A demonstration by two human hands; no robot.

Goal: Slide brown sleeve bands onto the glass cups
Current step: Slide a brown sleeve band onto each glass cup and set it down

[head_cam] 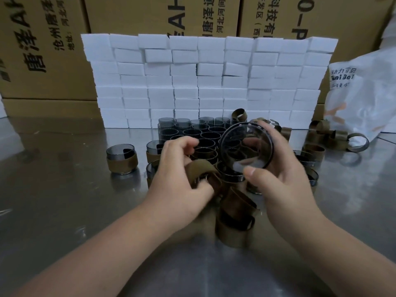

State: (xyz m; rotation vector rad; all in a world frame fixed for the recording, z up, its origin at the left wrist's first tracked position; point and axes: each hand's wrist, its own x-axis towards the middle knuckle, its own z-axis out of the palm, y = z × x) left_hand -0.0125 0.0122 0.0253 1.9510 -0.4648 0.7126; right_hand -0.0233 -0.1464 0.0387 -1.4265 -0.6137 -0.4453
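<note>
**Bare cup in one hand, brown band in the other**

Everything here is placed against the block of bare glass cups (194,130) standing in rows at the middle of the shiny metal surface (64,200).

Far left of that block, a lone glass cup already wearing its brown band (122,159) stands by itself, well apart from the rest. Closer in, at the block's left edge, two more banded cups are partly hidden behind the left hand (180,181).

The left hand sits just in front of the block. Its fingers (188,144) are curled and closed on a loose brown sleeve band (200,169), pinching the soft loop between thumb and fingertips above the surface.

Just in front of the block and toward the viewer, between the two wrists, a small heap of empty brown bands (235,219) lies on the surface.

The right hand (278,179) is raised over the block's right front corner. Its fingers are clamped around the rim of a single bare glass cup (246,145), tipped on its side, with the thumb on the near edge and the other fingers round the far side. The band and this cup are near each other but not touching.

Right of the block, more loose bands (325,133) are scattered, beside a white plastic bag (364,93).

Behind the block rises a wall of white boxes (203,82), backed by cardboard cartons (42,50).
</note>
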